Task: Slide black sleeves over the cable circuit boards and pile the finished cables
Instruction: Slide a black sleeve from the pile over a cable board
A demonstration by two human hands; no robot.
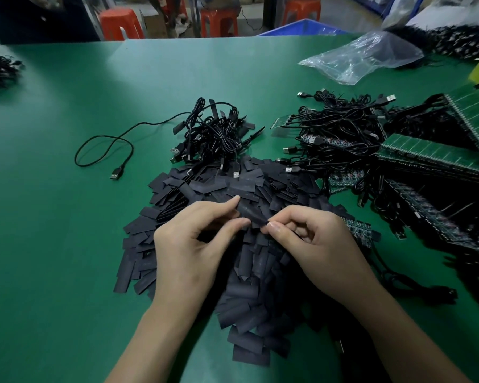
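Many sleeves (249, 266) litter green table (67, 244)

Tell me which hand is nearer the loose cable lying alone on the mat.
Left. The left hand is right of the loose cable, closer to the person; the right hand is even farther right.

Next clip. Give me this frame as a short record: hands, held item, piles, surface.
left hand: pinches black sleeve
right hand: pinches the same sleeve's near end
board in sleeve: cannot tell
sleeve pile: loose, under both hands
sleeved cables: heap behind the sleeve pile
unsleeved cables: tangle at right, boards bare
board panels: far right
plastic bag: back right
surface: green table
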